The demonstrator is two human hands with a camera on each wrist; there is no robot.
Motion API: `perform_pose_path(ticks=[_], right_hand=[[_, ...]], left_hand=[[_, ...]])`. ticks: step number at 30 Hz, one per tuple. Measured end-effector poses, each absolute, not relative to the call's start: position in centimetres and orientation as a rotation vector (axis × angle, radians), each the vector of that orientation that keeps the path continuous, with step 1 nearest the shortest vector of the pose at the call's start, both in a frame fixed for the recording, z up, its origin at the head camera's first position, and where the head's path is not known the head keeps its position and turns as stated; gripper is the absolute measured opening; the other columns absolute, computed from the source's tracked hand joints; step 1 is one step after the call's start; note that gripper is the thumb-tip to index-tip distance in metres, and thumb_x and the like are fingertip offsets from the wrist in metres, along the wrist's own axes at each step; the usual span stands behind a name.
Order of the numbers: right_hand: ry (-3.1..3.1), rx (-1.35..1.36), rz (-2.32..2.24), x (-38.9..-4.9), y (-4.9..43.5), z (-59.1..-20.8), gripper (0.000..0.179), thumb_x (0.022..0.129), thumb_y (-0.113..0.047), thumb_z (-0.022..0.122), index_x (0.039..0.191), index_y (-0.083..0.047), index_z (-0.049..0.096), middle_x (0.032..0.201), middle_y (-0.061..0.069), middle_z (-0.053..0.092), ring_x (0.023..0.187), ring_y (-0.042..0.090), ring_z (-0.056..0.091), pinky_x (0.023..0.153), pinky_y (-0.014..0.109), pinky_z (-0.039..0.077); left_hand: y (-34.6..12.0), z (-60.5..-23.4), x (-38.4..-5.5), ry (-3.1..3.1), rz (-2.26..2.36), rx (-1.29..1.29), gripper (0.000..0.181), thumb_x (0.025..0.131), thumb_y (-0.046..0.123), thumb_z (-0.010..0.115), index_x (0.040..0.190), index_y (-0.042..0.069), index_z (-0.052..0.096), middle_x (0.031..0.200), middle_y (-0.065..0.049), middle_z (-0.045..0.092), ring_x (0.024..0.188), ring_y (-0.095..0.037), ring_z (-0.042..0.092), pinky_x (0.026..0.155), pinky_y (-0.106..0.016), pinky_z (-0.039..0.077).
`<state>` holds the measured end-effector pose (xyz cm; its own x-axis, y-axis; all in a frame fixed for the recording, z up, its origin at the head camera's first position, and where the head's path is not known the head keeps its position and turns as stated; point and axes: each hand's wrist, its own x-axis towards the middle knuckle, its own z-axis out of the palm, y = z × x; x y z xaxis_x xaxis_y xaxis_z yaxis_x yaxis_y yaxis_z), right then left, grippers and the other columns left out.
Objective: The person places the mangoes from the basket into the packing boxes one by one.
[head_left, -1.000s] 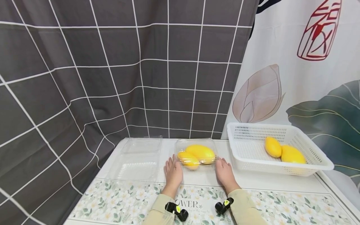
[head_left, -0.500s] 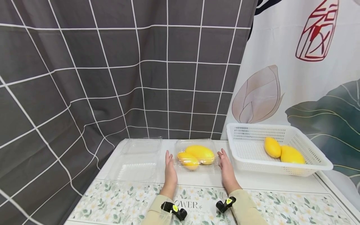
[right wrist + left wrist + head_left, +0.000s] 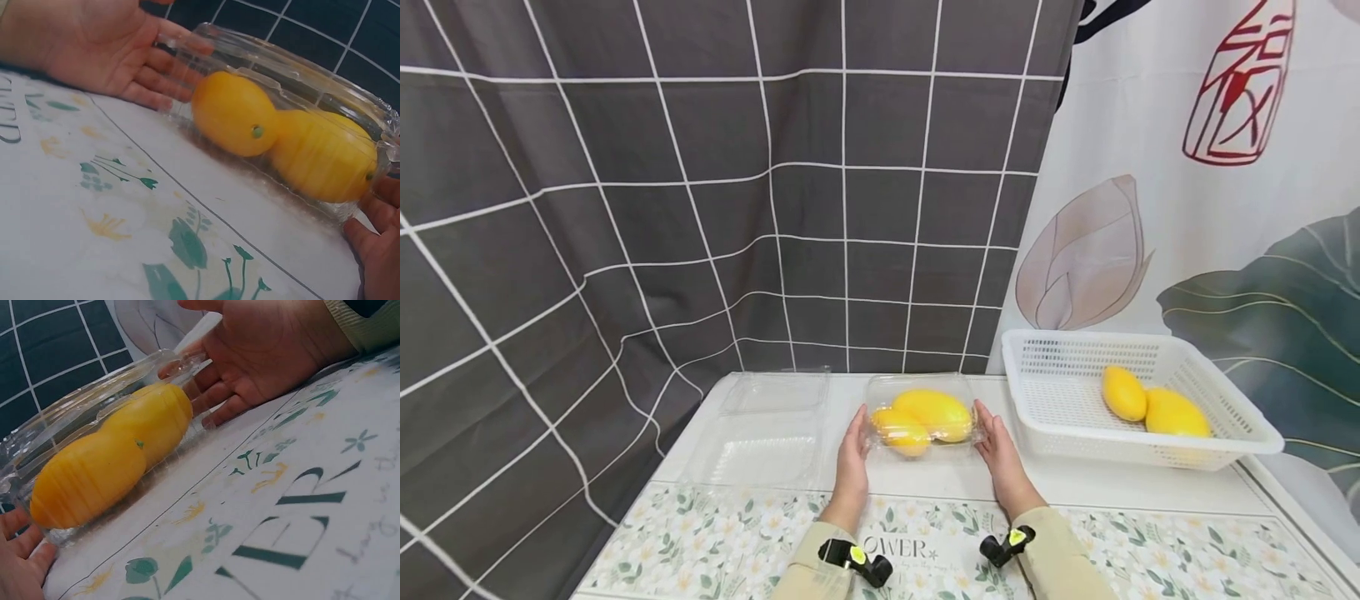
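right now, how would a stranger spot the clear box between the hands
On the table, start at the white basket and look left, between the left hand and right hand. The clear box there holds two yellow fruits, whereas the open clear container farther left shows no fruit.

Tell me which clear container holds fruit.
The clear container between the left hand and right hand: two yellow fruits show inside; the container farther left shows none.

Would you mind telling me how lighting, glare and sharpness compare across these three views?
Head: brightest and crispest, with white glare on the filled clear box over the yellow fruits; left wrist: dimmer and softer, with pale glints along the box's top; right wrist: similarly dim, soft, with a brownish shadow on the table beside the box.
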<state>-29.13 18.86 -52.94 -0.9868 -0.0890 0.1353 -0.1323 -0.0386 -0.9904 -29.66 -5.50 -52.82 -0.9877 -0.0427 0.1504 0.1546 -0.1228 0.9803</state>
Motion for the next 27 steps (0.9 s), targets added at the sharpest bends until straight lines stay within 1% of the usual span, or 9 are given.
perform_pose_path(ticks=[6, 12, 15, 17, 19, 20, 22, 25, 27], right_hand=[[-2.155, 0.253, 2.207, -28.0, 19.2, -53.1, 0.079, 0.105, -0.061, 0.007, 0.163, -0.008, 0.015, 0.169, 0.014, 0.009, 0.154, 0.037, 0.009, 0.124, 0.056, 0.014], [-2.206, 0.173, 2.103, -26.9, 19.9, -52.9, 0.079, 0.105, -0.062, 0.008, 0.161, -0.008, 0.026, 0.168, 0.014, 0.019, 0.151, 0.037, 0.023, 0.121, 0.051, 0.026], [-2.232, 0.122, 2.081, -26.4, 20.2, -52.9, 0.079, 0.105, -0.062, 0.009, 0.159, -0.009, 0.031, 0.166, 0.012, 0.024, 0.150, 0.034, 0.027, 0.115, 0.031, 0.038], [-2.240, 0.114, 2.081, -26.0, 20.4, -52.8, 0.078, 0.106, -0.062, 0.010, 0.158, -0.009, 0.033, 0.166, 0.012, 0.026, 0.150, 0.033, 0.028, 0.107, 0.017, 0.040], [-2.240, 0.117, 2.083, -25.7, 20.6, -52.8, 0.077, 0.106, -0.061, 0.011, 0.157, -0.008, 0.035, 0.165, 0.013, 0.028, 0.149, 0.032, 0.030, 0.099, 0.009, 0.039], [-2.237, 0.125, 2.082, -25.5, 20.7, -52.8, 0.077, 0.106, -0.061, 0.012, 0.157, -0.007, 0.035, 0.164, 0.014, 0.029, 0.148, 0.032, 0.032, 0.097, 0.009, 0.040], [-2.233, 0.136, 2.075, -25.1, 20.9, -52.7, 0.076, 0.107, -0.059, 0.013, 0.155, -0.006, 0.037, 0.162, 0.016, 0.032, 0.144, 0.026, 0.040, 0.096, 0.011, 0.044], [-2.240, 0.146, 2.055, -24.3, 21.3, -52.7, 0.075, 0.108, -0.058, 0.014, 0.153, -0.003, 0.040, 0.159, 0.019, 0.037, 0.131, 0.008, 0.052, 0.096, 0.015, 0.048], [-2.230, 0.160, 2.058, -23.8, 21.6, -52.7, 0.075, 0.108, -0.056, 0.014, 0.151, 0.000, 0.041, 0.157, 0.022, 0.040, 0.121, -0.002, 0.055, 0.095, 0.017, 0.050]], left_hand=[[-6.4, -53.0, -28.7, -2.013, -2.205, -0.122, 0.053, 0.110, 0.031, 0.021, 0.152, 0.005, 0.041, 0.158, -0.018, 0.040, 0.143, -0.039, 0.039, 0.118, -0.057, 0.030], [-7.1, -52.9, -27.9, -2.088, -2.191, -0.143, 0.054, 0.111, 0.034, 0.021, 0.147, 0.005, 0.048, 0.153, -0.017, 0.044, 0.139, -0.037, 0.044, 0.115, -0.055, 0.037], [-7.7, -52.8, -27.4, -2.109, -2.220, -0.168, 0.054, 0.111, 0.035, 0.023, 0.144, 0.002, 0.050, 0.151, -0.017, 0.047, 0.135, -0.035, 0.048, 0.111, -0.049, 0.043], [-8.1, -52.7, -27.1, -2.106, -2.246, -0.205, 0.055, 0.111, 0.035, 0.024, 0.142, -0.002, 0.051, 0.148, -0.019, 0.048, 0.130, -0.034, 0.052, 0.106, -0.044, 0.048], [-8.4, -52.6, -26.8, -2.103, -2.268, -0.230, 0.054, 0.110, 0.033, 0.025, 0.140, -0.004, 0.051, 0.147, -0.022, 0.048, 0.127, -0.034, 0.055, 0.102, -0.039, 0.051], [-8.6, -52.5, -26.7, -2.107, -2.272, -0.249, 0.055, 0.110, 0.032, 0.025, 0.139, -0.006, 0.051, 0.147, -0.023, 0.048, 0.126, -0.033, 0.056, 0.100, -0.037, 0.053], [-8.9, -52.4, -26.4, -2.120, -2.273, -0.290, 0.055, 0.110, 0.031, 0.024, 0.138, -0.007, 0.051, 0.148, -0.025, 0.047, 0.124, -0.033, 0.057, 0.098, -0.035, 0.054], [-9.3, -52.3, -25.9, -2.156, -2.288, -0.325, 0.056, 0.110, 0.033, 0.022, 0.137, -0.006, 0.052, 0.148, -0.024, 0.047, 0.124, -0.032, 0.058, 0.097, -0.035, 0.054], [-9.6, -52.2, -25.6, -2.166, -2.313, -0.353, 0.056, 0.110, 0.034, 0.023, 0.137, -0.006, 0.052, 0.148, -0.024, 0.047, 0.125, -0.032, 0.057, 0.098, -0.037, 0.054]])
